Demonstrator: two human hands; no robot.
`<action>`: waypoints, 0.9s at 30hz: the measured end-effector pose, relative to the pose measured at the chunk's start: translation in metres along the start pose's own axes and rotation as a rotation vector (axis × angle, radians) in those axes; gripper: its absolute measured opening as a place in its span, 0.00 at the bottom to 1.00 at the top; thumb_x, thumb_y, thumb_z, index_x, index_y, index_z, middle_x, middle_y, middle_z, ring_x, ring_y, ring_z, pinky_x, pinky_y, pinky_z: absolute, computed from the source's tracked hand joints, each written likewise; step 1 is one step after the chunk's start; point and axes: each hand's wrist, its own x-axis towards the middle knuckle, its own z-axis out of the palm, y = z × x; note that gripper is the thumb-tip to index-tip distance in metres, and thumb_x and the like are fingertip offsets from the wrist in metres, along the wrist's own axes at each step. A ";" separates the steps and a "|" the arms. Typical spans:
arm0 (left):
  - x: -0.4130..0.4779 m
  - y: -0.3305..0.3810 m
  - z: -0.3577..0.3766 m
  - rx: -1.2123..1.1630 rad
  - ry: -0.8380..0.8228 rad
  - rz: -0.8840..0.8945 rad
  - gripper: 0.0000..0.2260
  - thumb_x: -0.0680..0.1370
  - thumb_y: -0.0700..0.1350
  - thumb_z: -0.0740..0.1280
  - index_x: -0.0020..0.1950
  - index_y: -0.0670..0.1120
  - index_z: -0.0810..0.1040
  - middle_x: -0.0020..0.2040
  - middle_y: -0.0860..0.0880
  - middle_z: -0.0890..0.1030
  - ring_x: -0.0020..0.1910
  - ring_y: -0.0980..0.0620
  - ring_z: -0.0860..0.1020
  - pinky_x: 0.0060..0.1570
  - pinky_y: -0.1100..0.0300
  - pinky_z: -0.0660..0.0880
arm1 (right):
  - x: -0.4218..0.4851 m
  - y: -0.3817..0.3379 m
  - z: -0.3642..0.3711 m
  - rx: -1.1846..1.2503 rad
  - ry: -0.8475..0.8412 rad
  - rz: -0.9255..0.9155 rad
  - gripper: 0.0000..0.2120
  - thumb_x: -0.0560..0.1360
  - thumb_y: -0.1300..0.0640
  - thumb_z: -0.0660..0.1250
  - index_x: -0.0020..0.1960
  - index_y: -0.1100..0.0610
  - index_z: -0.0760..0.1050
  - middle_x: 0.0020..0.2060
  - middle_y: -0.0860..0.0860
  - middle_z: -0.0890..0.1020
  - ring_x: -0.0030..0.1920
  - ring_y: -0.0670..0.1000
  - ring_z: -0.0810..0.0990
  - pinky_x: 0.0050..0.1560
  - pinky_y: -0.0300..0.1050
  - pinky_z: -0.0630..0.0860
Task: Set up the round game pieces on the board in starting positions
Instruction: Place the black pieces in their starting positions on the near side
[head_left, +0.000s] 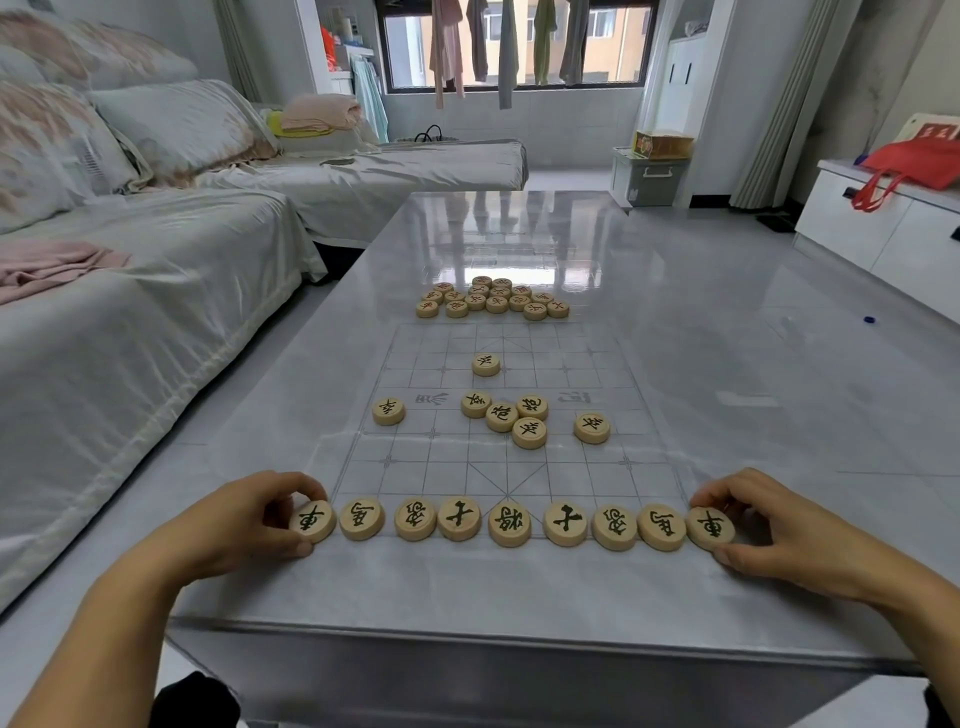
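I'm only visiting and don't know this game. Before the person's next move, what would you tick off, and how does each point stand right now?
1. Near row full: ok, nine pieces side by side.
2. Hands free for the next piece: not ok. The left hand pinches the left end piece, and the right hand pinches the right end piece.
3. Row sitting on its grid points: cannot tell, the pieces cover the line.
4. Seven black-lettered pieces mid-board placed: not ok, scattered, four bunched together.
5. Red-lettered pieces placed: not ok, heaped beyond the far edge of the board.
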 end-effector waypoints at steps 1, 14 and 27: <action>0.000 0.000 0.000 0.002 0.000 0.001 0.16 0.67 0.40 0.75 0.47 0.59 0.77 0.36 0.49 0.76 0.36 0.54 0.73 0.42 0.59 0.70 | 0.000 -0.001 0.000 -0.001 0.001 0.004 0.17 0.67 0.55 0.73 0.51 0.40 0.73 0.49 0.44 0.75 0.51 0.40 0.73 0.50 0.32 0.71; -0.001 0.004 -0.001 -0.016 -0.011 -0.056 0.19 0.65 0.42 0.77 0.50 0.58 0.76 0.39 0.49 0.75 0.37 0.54 0.74 0.42 0.63 0.70 | -0.001 -0.009 -0.009 0.099 -0.055 0.111 0.17 0.70 0.56 0.71 0.54 0.41 0.73 0.50 0.42 0.76 0.49 0.38 0.75 0.48 0.30 0.71; 0.034 0.051 0.009 0.039 0.329 0.027 0.15 0.77 0.49 0.64 0.64 0.50 0.72 0.65 0.50 0.72 0.61 0.52 0.72 0.59 0.58 0.67 | 0.061 -0.049 0.007 0.022 0.283 0.029 0.15 0.78 0.59 0.58 0.64 0.50 0.71 0.58 0.46 0.75 0.55 0.43 0.73 0.54 0.38 0.68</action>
